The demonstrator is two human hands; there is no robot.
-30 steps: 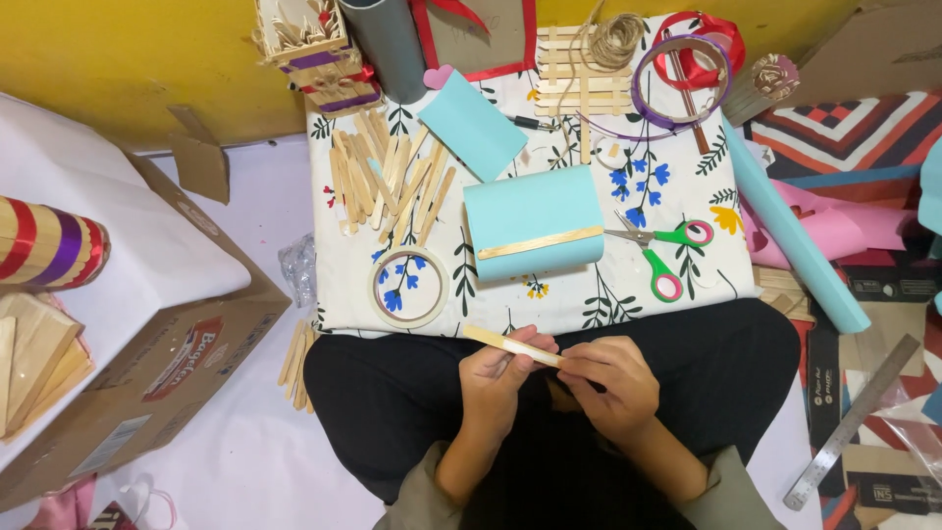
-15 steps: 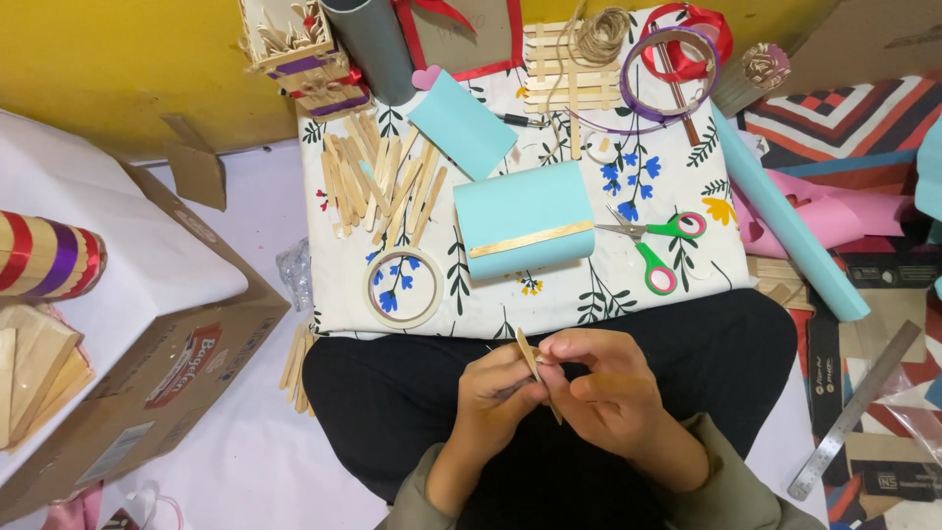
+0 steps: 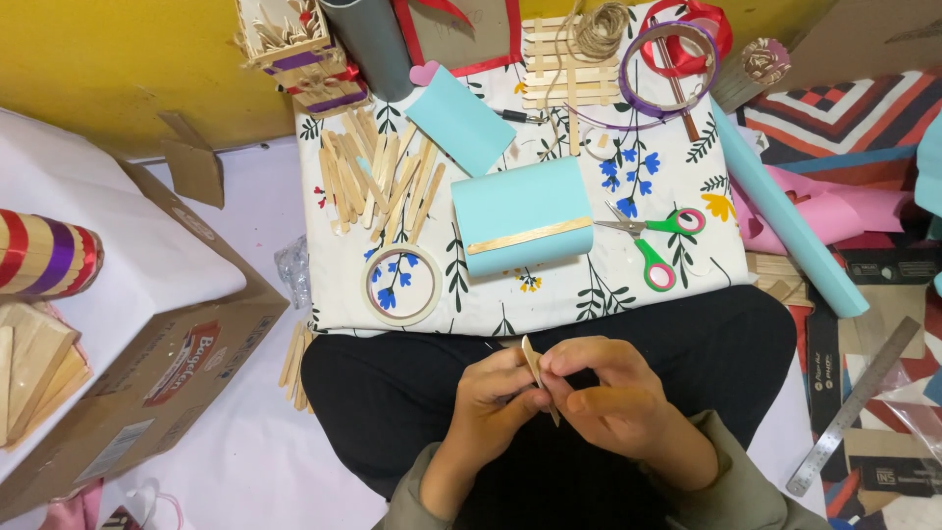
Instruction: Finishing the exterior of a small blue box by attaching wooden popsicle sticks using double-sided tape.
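My left hand [image 3: 500, 397] and my right hand [image 3: 603, 397] meet over my lap, both pinching one thin wooden craft stick [image 3: 533, 358] that stands nearly on end between the fingertips. Just beyond them, on a floral cloth board [image 3: 677, 285], lies a light blue folded card [image 3: 522, 228] with a wooden stick laid along its lower edge. Green and pink scissors [image 3: 655, 240] rest to its right. A ring of tape [image 3: 402, 285] lies to its left. A heap of several loose craft sticks [image 3: 378, 182] sits farther back left.
A second blue card piece [image 3: 459, 118], a stick lattice [image 3: 569, 64] with twine, purple and red ribbon rings [image 3: 677, 49] and a grey tube [image 3: 371, 39] lie at the back. A blue paper roll [image 3: 785, 216] and metal ruler [image 3: 854, 402] are right; a cardboard box [image 3: 137, 383] left.
The stick lay nearly flat across my fingers a second ago; it has been turned up until it stands almost vertical, and both hands have closed in around it.
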